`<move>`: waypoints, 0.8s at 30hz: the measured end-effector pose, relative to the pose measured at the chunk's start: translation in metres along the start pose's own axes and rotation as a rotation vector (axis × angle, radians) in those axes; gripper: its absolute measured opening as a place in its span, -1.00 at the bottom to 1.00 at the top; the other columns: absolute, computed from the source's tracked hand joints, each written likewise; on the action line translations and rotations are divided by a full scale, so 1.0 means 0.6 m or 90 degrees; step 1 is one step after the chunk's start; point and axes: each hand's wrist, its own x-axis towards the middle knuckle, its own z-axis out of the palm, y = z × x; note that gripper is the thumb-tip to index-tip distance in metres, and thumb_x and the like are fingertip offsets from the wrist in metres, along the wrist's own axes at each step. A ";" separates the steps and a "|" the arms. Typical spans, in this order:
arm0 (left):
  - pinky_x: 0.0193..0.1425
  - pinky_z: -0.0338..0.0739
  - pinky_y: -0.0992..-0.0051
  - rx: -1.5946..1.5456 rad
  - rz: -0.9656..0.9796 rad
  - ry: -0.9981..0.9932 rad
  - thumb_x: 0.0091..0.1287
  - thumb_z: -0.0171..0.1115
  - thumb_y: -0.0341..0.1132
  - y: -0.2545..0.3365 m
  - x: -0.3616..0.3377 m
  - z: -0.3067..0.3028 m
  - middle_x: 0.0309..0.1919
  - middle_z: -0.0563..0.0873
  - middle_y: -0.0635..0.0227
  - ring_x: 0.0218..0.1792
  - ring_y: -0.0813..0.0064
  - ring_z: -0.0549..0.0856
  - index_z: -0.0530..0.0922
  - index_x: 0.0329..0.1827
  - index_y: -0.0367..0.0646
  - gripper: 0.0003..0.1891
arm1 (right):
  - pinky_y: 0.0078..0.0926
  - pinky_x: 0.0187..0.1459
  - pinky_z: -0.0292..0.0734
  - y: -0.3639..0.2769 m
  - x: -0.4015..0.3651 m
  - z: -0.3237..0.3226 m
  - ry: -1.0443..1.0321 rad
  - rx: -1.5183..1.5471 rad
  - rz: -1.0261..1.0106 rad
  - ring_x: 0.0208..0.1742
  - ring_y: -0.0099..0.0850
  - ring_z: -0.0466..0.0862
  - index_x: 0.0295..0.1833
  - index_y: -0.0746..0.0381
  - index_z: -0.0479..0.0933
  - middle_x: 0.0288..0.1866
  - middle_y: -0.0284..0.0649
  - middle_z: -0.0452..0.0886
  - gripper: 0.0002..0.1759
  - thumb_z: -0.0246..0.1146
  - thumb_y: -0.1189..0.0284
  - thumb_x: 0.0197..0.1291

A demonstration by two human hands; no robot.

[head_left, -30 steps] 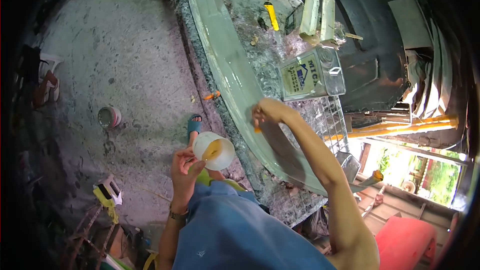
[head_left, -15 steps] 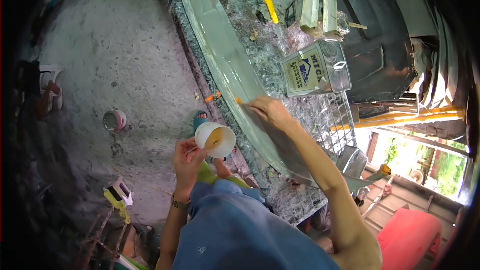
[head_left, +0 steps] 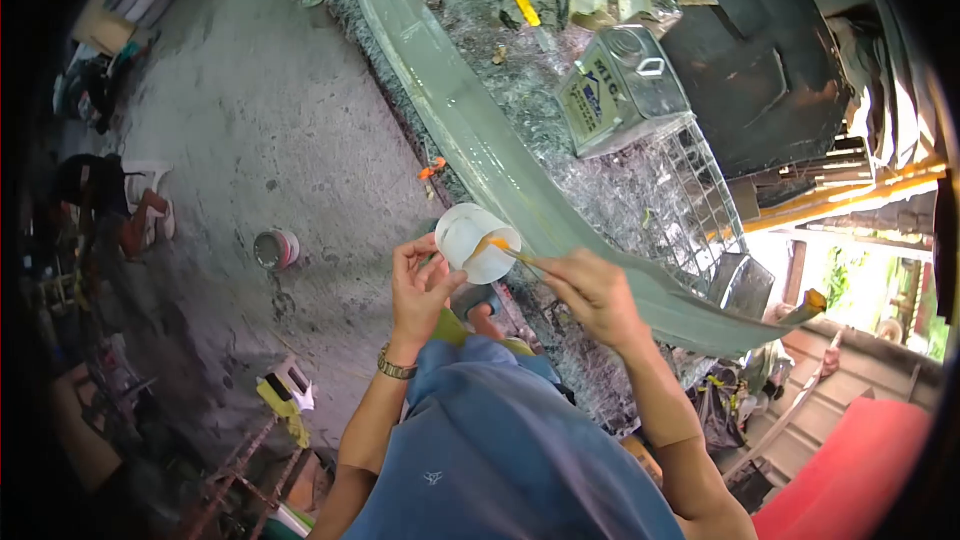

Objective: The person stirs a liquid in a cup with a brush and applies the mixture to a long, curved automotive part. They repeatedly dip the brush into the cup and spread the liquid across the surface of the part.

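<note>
My left hand (head_left: pixel 418 290) grips a white cup (head_left: pixel 462 227) by its side, tilted so that its inside shows, with some yellowish stuff at the bottom. In my right hand (head_left: pixel 595 295) is a brush (head_left: pixel 528 259), held by its handle, its orange end inside the cup. Just beyond the cup lies a long, curved grey-green panel (head_left: pixel 480 127), wet and shiny along its near side. It runs from the top of the view down to the right, past my right hand.
On the stained worktable (head_left: pixel 540 120) are a metal thinner can (head_left: pixel 620 85), a yellow-handled tool (head_left: pixel 522 2) and a wire grid (head_left: pixel 700 200). A small tin (head_left: pixel 276 249) stands on the floor (head_left: pixel 250 120). At left, a person (head_left: pixel 100 190) is partly visible. A red panel (head_left: pixel 850 480) is at lower right.
My right hand has moved from the panel to the cup, bringing the brush end inside it. The whole view has shifted, and the cup appears farther right and higher.
</note>
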 end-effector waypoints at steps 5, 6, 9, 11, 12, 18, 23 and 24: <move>0.44 0.39 0.19 0.001 0.032 -0.026 0.07 0.54 -0.50 0.021 -0.027 0.036 0.27 0.43 0.10 0.30 0.33 0.45 0.33 0.15 -0.15 -0.37 | -0.25 -0.29 0.53 -0.021 -0.030 0.045 -0.053 -0.159 0.031 -0.30 -0.20 0.64 0.09 0.22 0.59 -0.26 -0.19 0.59 -0.72 0.23 0.38 0.31; 0.43 0.39 0.19 -0.018 0.040 -0.033 0.08 0.53 -0.51 0.017 -0.031 0.041 0.27 0.43 0.10 0.30 0.34 0.45 0.33 0.15 -0.14 -0.37 | -0.24 -0.28 0.54 -0.025 -0.035 0.043 -0.097 -0.146 0.040 -0.28 -0.20 0.65 0.11 0.22 0.58 -0.25 -0.20 0.57 -0.71 0.21 0.37 0.33; 0.41 0.41 0.21 -0.047 0.046 -0.042 0.08 0.52 -0.53 0.012 -0.040 0.051 0.26 0.44 0.10 0.29 0.35 0.45 0.32 0.15 -0.14 -0.37 | -0.26 -0.28 0.54 -0.030 -0.053 0.022 0.003 -0.024 0.055 -0.28 -0.21 0.64 0.08 0.21 0.60 -0.28 -0.19 0.57 -0.73 0.23 0.38 0.32; 0.41 0.41 0.22 -0.060 0.045 -0.045 0.08 0.52 -0.55 0.011 -0.044 0.058 0.26 0.44 0.10 0.29 0.35 0.45 0.31 0.15 -0.14 -0.37 | -0.31 -0.27 0.52 -0.044 -0.061 -0.003 0.039 0.003 0.083 -0.32 -0.23 0.61 0.04 0.24 0.63 -0.31 -0.17 0.58 -0.75 0.27 0.44 0.27; 0.40 0.42 0.22 -0.055 0.039 -0.043 0.09 0.50 -0.56 0.011 -0.045 0.060 0.25 0.44 0.10 0.28 0.35 0.45 0.31 0.14 -0.15 -0.38 | -0.36 -0.27 0.50 -0.049 -0.064 -0.013 0.072 0.029 0.111 -0.35 -0.25 0.58 0.00 0.27 0.66 -0.35 -0.14 0.59 -0.77 0.32 0.51 0.22; 0.39 0.42 0.19 -0.066 0.039 -0.045 0.11 0.47 -0.58 0.005 -0.043 0.067 0.22 0.45 0.13 0.26 0.37 0.46 0.31 0.13 -0.17 -0.41 | -0.34 -0.28 0.53 -0.054 -0.074 -0.040 0.075 -0.028 0.064 -0.32 -0.26 0.62 -0.01 0.20 0.67 -0.28 -0.19 0.60 -0.78 0.32 0.49 0.22; 0.36 0.43 0.22 -0.057 0.036 -0.051 0.15 0.45 -0.58 -0.004 -0.035 0.063 0.17 0.46 0.17 0.21 0.41 0.48 0.32 0.13 -0.19 -0.45 | -0.39 -0.27 0.53 -0.065 -0.089 -0.042 0.107 0.002 0.010 -0.29 -0.29 0.63 0.01 0.24 0.68 -0.27 -0.20 0.62 -0.73 0.36 0.55 0.16; 0.35 0.45 0.25 -0.058 0.016 -0.036 0.16 0.43 -0.58 -0.007 -0.034 0.060 0.15 0.48 0.19 0.17 0.42 0.50 0.32 0.12 -0.20 -0.47 | -0.40 -0.26 0.55 -0.068 -0.096 -0.042 0.109 0.009 0.009 -0.27 -0.30 0.64 0.02 0.24 0.68 -0.24 -0.21 0.64 -0.72 0.36 0.56 0.15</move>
